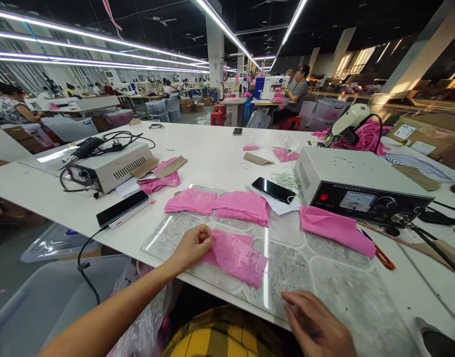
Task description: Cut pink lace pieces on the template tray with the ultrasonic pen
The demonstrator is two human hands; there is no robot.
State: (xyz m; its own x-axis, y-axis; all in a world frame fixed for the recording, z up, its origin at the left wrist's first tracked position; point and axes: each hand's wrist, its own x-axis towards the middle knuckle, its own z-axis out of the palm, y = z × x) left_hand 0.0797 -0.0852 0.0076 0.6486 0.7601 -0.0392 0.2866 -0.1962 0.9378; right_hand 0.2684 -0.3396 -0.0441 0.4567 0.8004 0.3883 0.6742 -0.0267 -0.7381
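Note:
My left hand (pixel 196 244) pinches the upper left corner of a pink lace fabric piece (pixel 242 258). Another pink piece shows partly from beneath that lace, low over the clear patterned mat (pixel 290 267). To the right, my right hand (pixel 316 322) hovers near the table's front edge, its fingers apart and nothing in them. Just beyond the lace, two stacks of cut pink fabric lie side by side, a left stack (pixel 190 201) and a right stack (pixel 242 207). A folded pink cloth (pixel 335 229) rests at the mat's right side.
A metal control box (pixel 361 183) stands at right, with a white handheld tool (pixel 348 124) above it. Orange-handled cutters (pixel 383 258) lie beside the folded cloth. Another grey box (pixel 112 168) and a power bank (pixel 123 208) are at left. A black phone (pixel 274 190) lies behind the stacks.

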